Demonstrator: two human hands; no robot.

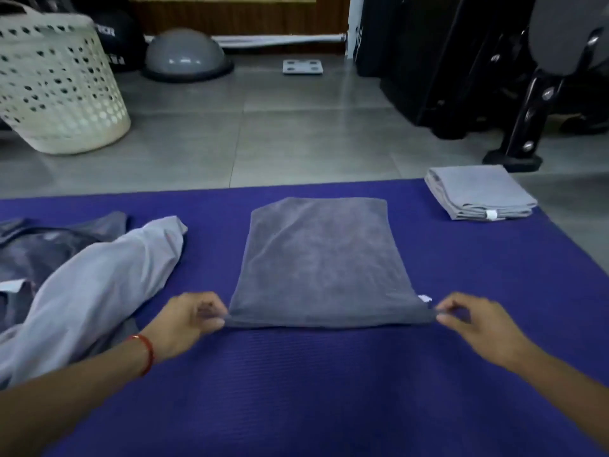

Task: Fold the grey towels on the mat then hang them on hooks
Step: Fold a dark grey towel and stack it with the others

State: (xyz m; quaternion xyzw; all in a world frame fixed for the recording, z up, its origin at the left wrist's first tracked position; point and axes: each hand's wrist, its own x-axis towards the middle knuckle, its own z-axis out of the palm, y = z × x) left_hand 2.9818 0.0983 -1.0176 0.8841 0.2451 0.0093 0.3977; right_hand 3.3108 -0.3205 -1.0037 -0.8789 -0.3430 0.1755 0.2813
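A dark grey towel (pixel 319 258) lies flat and folded in the middle of the purple mat (pixel 313 374). My left hand (pixel 188 319) pinches its near left corner. My right hand (pixel 474 319) pinches its near right corner, beside a small white tag. A light grey towel (pixel 481 189) lies neatly folded at the mat's far right corner. On the left, a loose light grey towel (pixel 95 288) is draped over a crumpled dark grey towel (pixel 43 249).
A cream perforated laundry basket (pixel 56 90) stands on the tiled floor at the back left. Behind it are a grey balance dome (pixel 186 56) and a bathroom scale (pixel 303 66). Black gym equipment (pixel 494 77) fills the back right.
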